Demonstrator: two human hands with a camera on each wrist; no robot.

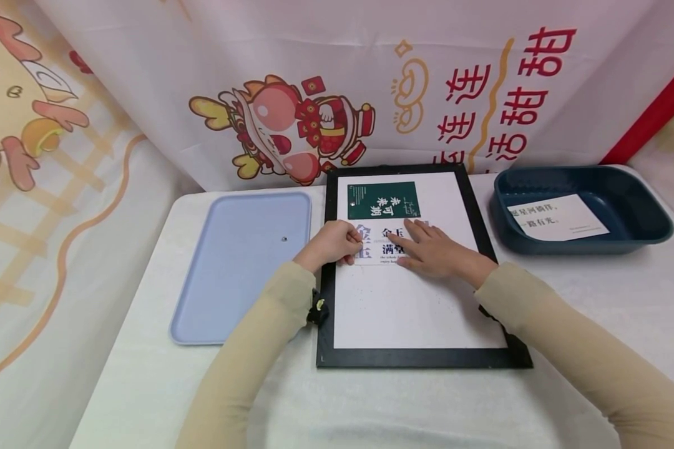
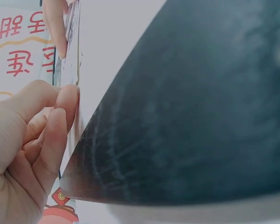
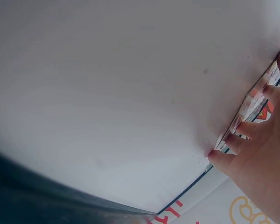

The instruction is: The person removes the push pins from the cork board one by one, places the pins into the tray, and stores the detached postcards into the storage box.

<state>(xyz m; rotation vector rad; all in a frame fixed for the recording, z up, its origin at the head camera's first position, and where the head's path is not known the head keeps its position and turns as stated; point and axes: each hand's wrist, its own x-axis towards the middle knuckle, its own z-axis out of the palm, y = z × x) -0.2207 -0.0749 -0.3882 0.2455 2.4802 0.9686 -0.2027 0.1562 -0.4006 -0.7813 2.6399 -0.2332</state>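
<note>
A white card (image 1: 376, 254) with large Chinese characters lies on a black-framed white board (image 1: 415, 312), just below a green card (image 1: 371, 209). My left hand (image 1: 337, 242) is at the white card's left edge, thumb and index finger pinched together on what looks like a small thumbtack, mostly hidden by the fingertips. Spread across the card's right part, my right hand (image 1: 440, 249) presses it with extended fingers. In the right wrist view those fingertips (image 3: 218, 156) touch down along the card. A small silvery tack (image 1: 352, 204) shows at the green card's left side.
Left of the board lies a light blue tray (image 1: 219, 299) bearing one small silvery tack (image 1: 284, 239). To the right stands a dark blue bin (image 1: 584, 246) with a white printed card (image 1: 561, 218) inside. A printed cloth (image 1: 415, 37) hangs behind the table.
</note>
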